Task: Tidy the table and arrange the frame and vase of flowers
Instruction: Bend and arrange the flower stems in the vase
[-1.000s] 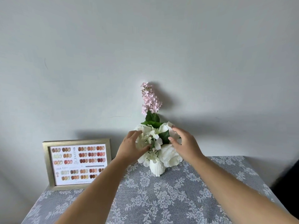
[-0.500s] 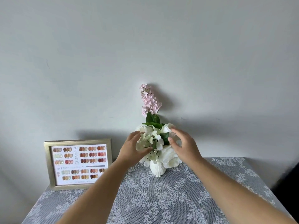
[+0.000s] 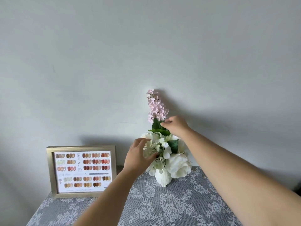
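Against a plain pale wall stands a table point(image 3: 187, 209) under a grey lace cloth, with a gold frame point(image 3: 81, 171) upright at its back left and a small white vase point(image 3: 162, 177) of flowers near the back centre. The left hand point(image 3: 138, 156) cups the white flowers point(image 3: 178, 165) on their left side, fingers curled around the blooms. The right hand point(image 3: 176, 126) reaches higher, fingertips pinched on a green leaf point(image 3: 157, 125) just below the pink flower spike point(image 3: 155, 106).
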Tool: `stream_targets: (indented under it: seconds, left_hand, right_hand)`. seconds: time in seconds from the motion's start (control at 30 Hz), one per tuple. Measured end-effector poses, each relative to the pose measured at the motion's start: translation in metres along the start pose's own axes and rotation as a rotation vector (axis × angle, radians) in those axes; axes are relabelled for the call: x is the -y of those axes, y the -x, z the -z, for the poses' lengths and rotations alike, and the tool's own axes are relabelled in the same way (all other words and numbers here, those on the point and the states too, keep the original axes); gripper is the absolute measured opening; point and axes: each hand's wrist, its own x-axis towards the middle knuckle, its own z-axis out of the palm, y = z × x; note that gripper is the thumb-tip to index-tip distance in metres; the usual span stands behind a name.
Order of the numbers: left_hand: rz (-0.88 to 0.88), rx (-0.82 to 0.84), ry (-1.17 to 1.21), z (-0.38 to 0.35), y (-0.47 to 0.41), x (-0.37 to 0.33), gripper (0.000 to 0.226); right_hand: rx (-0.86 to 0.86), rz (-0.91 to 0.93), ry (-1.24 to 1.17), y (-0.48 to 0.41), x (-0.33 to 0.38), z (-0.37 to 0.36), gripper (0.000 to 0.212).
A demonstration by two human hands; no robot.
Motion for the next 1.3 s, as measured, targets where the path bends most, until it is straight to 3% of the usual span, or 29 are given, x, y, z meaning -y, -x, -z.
stream_targets:
  seconds: [0.13,0.2,0.33,0.47,0.8,1.03,1.3]
  left_hand:
    - [-0.002,-0.006,0.002,0.0,-0.001,0.001,0.055]
    - [-0.007,-0.01,-0.006,0.0,-0.001,0.003,0.055]
    - [-0.012,-0.019,-0.028,-0.002,-0.002,0.003,0.058]
    - [0.009,-0.009,-0.004,-0.005,-0.001,0.002,0.064]
    - [0.026,-0.005,-0.059,-0.001,-0.001,-0.002,0.066]
    - [0.018,-0.015,-0.099,-0.002,-0.003,-0.003,0.061]
    - [0.013,-0.002,-0.099,-0.003,-0.003,-0.002,0.062]
  right_hand:
    - [0.065,-0.09,-0.115,-0.01,0.008,-0.001,0.034]
    - [0.043,-0.092,-0.163,-0.01,0.011,0.0,0.021]
    - [-0.036,-0.074,-0.186,0.0,0.004,0.001,0.017]
    - [-0.064,-0.047,-0.162,0.008,-0.007,-0.002,0.013]
    - [-0.03,-0.02,0.061,0.019,-0.014,-0.015,0.031]
    - [-0.091,-0.036,0.089,0.021,-0.025,-0.017,0.007]
    - [-0.05,-0.043,0.076,0.018,-0.018,-0.012,0.03]
